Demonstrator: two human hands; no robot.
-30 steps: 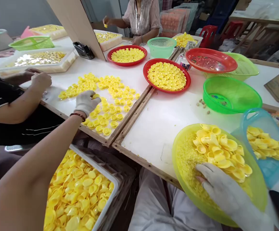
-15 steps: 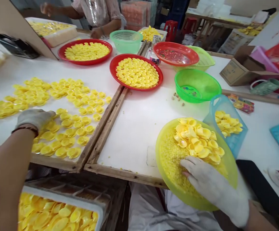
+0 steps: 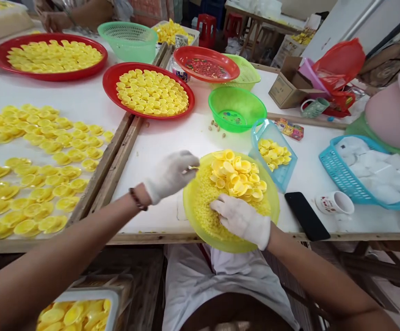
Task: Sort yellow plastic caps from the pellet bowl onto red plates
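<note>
My left hand [image 3: 175, 175], in a white glove, is above the table at the left rim of the yellow bowl [image 3: 188, 216]. Its fingers are pinched shut on a small yellow plastic cup [image 3: 193, 168], mostly hidden by the fingertips. My right hand [image 3: 240, 219], gloved too, lies in the bowl on small yellow beads [image 3: 207, 209]. Its fingers are curled, and their tips are partly out of sight, so what they grip cannot be made out. Beside them in the bowl is a heap of yellow cups [image 3: 237, 172].
Rows of yellow cups [image 3: 34, 184] lie on the left table. Red trays [image 3: 112, 87] of cups stand behind. A green bowl [image 3: 214, 103], a blue scoop basket [image 3: 282, 177], a phone [image 3: 306, 216] and a mug [image 3: 343, 202] surround the bowl. A co-worker's hand [image 3: 57, 21] shows at the back.
My left hand has moved right, from the cups on the left table to the bowl's rim, with a cup pinched. My right hand stays in the bowl. The view has turned right.
</note>
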